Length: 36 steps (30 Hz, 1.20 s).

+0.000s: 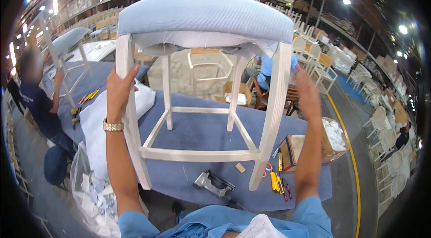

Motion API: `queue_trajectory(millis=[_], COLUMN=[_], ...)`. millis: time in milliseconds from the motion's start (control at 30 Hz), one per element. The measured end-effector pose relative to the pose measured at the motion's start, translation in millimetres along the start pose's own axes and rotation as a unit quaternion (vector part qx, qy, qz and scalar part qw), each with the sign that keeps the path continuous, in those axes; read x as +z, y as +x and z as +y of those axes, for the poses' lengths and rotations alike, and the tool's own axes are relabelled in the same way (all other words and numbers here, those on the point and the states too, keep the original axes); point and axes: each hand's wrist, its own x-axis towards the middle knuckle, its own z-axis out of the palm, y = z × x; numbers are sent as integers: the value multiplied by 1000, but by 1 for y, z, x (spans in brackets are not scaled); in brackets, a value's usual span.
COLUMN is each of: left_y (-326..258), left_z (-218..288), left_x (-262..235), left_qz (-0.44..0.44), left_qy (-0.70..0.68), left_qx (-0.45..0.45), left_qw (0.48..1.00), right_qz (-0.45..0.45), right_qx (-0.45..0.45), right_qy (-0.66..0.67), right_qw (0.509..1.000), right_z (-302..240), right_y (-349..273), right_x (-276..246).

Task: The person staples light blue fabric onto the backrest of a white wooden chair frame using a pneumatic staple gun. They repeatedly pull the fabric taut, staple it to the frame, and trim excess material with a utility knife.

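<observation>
Over a broad table (197,132) covered in blue, holds a pale wooden chair (200,155) upright, with a light blue padded seat (204,16) on top and white lining (197,39) under the pad. Cannot judge contact between the feet (254,186) and the table. Has a clear bag (81,184) of white scraps (101,213) at the lower left, and a brown cardboard box (292,150) at the table's right. Wraps the left hand (119,90) around the near left leg (132,126). Holds the right hand (309,92), blurred, just beside the near right leg (269,126); cannot tell how wide, or whether touching. Closer in, has a grey staple gun (213,186) on the table, yellow-handled tools (274,183) and a small flat brown piece (240,167).
</observation>
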Motion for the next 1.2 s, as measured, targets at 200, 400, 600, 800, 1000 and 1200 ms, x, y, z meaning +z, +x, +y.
queue_trajectory(millis=[200,400,600,800,1000,1200], left_y=[8,14,21,32,30,31], left_z=[7,8,-1,-12,-6,-10], left_x=[2,13,5,7,12,12], left_qz=[0,-7,-18,-10,3,7], left_qy=[16,-26,-21,-21,-27,-4], left_qx=[8,18,15,52,40,30], left_qw=[1000,999,1000,998,999,1000], right_qz=[-152,-180,-250,-237,-239,-210], right_qx=[-251,-106,-139,-210,-201,-407], right_qy=[-35,-274,-217,-234,-264,-212], right_qw=[955,939,933,919,913,863], right_z=[-127,-144,-124,-117,-151,-241], right_y=[194,268,286,257,253,241], right_x=[-42,22,50,107,134,256])
